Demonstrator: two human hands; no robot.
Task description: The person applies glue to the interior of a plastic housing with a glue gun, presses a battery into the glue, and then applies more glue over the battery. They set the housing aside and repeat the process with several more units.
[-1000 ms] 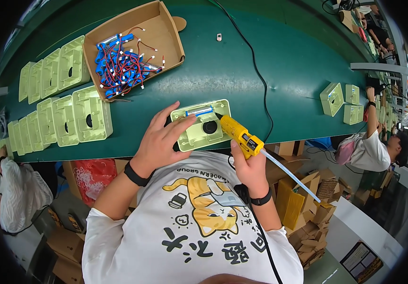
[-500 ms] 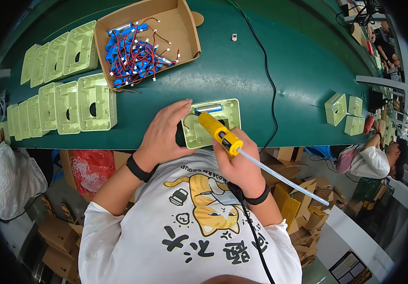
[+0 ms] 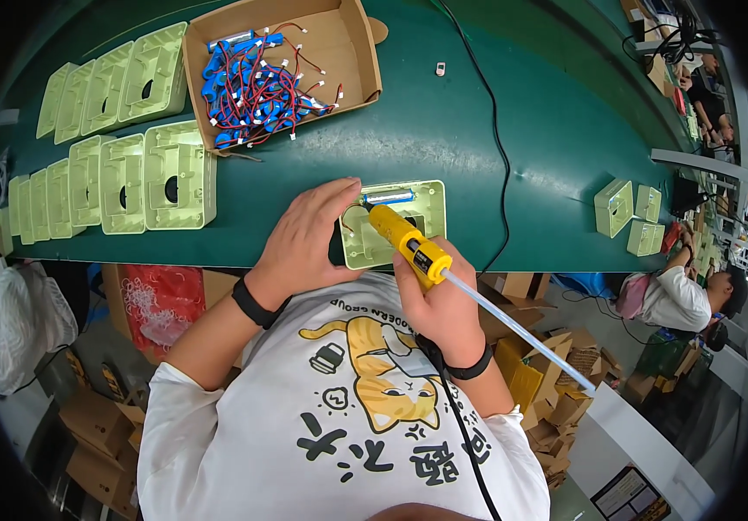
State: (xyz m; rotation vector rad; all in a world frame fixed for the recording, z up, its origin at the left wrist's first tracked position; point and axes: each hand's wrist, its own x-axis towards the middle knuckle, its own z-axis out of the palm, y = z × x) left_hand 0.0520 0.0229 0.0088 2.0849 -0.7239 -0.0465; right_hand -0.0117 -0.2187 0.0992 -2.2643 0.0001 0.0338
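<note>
My left hand [image 3: 307,233] grips the left side of a pale green plastic housing [image 3: 435,205] at the table's near edge, thumb low and fingers along its far left corner. A blue cylindrical battery [image 3: 391,197] lies inside, along the far wall. My right hand [image 3: 445,306] is wrapped round a yellow hot glue gun [image 3: 398,231], with a long translucent glue stick [image 3: 521,335] sticking out of its back. The gun's nozzle points into the housing, at the battery's left end; whether it touches cannot be made out. A thin wire shows near the housing's left wall.
A cardboard box [image 3: 349,54] of blue batteries with red and black leads stands at the far left. Beside it are two rows of green housings [image 3: 200,178]. A black cable [image 3: 497,130] crosses the table. Smaller green boxes [image 3: 614,207] sit far right. Co-workers sit on both sides.
The whole view has shifted slightly. Both hands keep their grips, and the glue gun's nozzle stays by the left end of the battery.
</note>
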